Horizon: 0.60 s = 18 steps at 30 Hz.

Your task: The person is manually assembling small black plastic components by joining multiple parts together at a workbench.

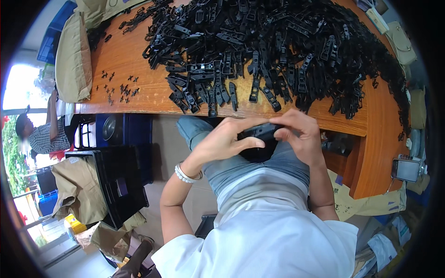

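Both my hands meet over my lap, just in front of the wooden table's edge (pixel 139 107). My left hand (pixel 227 139) and my right hand (pixel 301 134) together grip one black plastic clip part (pixel 259 132), fingers curled around it from each side. A white bead bracelet sits on my left wrist. A huge heap of the same black plastic parts (pixel 278 41) covers the table beyond my hands. A short row of them (pixel 208 95) lies lined up near the table edge. Several tiny black pieces (pixel 121 88) are scattered on the wood at the left.
A tan sack (pixel 73 60) lies on the table's left end. Black crates (pixel 118 180) and brown paper bags (pixel 79 194) stand on the floor at my left. A phone (pixel 406 169) rests on the table's right wing. Another person (pixel 39 132) sits far left.
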{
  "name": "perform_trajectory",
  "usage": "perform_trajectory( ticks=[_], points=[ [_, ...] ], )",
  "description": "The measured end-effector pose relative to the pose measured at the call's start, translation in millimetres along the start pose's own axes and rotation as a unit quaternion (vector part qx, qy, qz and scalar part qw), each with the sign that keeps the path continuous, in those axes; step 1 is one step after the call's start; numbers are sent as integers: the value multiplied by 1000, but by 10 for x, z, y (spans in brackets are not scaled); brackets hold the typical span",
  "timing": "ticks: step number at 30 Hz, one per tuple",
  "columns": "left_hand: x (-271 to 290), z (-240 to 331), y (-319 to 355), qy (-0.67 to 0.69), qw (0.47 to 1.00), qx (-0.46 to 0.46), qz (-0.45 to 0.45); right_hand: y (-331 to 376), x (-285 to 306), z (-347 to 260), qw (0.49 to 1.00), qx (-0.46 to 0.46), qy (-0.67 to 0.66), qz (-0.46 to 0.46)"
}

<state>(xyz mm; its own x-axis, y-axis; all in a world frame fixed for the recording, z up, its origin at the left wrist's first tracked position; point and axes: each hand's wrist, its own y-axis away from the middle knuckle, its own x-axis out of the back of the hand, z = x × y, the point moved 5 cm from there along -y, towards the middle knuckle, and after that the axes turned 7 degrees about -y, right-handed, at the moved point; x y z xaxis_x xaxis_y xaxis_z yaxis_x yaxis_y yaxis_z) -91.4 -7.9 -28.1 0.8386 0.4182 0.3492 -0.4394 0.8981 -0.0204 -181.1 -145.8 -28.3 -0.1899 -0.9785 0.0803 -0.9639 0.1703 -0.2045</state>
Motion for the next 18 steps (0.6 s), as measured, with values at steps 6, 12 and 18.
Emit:
perform_trajectory(
  ticks=[6, 12, 18],
  points=[
    [1258, -490, 26, -270, 881, 43, 385, 99, -135, 206, 994, -99, 21, -34],
    [1929, -851, -165, -488, 787, 79, 369, 178, -113, 239, 990, -129, 28, -50],
    [2080, -909, -373, -517, 814, 98, 246, 243, -114, 303, 985, -155, 43, -58]
  ],
)
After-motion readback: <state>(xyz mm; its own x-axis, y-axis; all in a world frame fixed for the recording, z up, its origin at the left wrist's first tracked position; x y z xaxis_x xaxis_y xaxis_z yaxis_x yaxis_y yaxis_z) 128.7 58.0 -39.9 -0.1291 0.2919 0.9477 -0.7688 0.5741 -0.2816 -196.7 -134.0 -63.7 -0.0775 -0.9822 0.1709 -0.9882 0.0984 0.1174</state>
